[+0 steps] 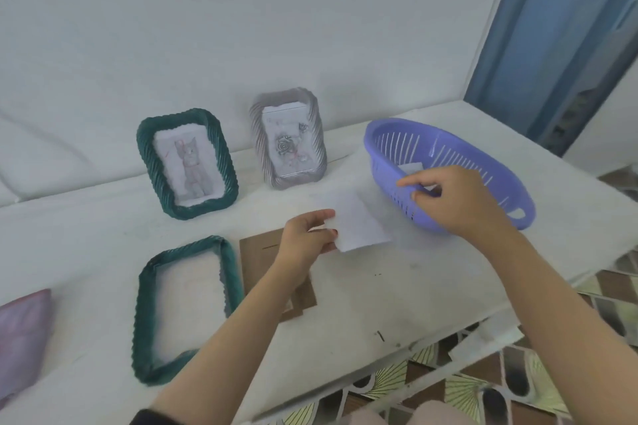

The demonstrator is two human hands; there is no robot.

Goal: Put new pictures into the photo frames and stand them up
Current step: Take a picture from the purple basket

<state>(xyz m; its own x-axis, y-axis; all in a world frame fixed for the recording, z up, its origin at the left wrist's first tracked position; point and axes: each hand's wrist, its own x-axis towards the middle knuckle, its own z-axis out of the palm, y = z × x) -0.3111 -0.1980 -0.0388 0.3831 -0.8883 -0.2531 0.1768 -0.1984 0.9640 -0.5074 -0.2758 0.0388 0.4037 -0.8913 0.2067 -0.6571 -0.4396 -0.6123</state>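
An empty green frame (pixel 188 307) lies flat near the table's front, its brown backing board (pixel 255 255) beside it and partly under my left forearm. My left hand (pixel 307 235) pinches a white paper picture (pixel 359 222) by its left edge, just above the table. My right hand (pixel 455 197) reaches over the rim of the purple basket (pixel 390 138), thumb and fingers curled near a white paper (pixel 412 168) inside; whether it grips that paper is unclear. Two frames stand against the wall: a green frame with a cat picture (pixel 188 162) and a grey frame with a rose picture (pixel 290 138).
A pink-purple frame (pixel 20 338) lies at the left edge, partly cut off. The white table (pixel 397 290) ends at a front edge over a patterned floor (pixel 483 386). A blue door (pixel 559 28) stands at the far right.
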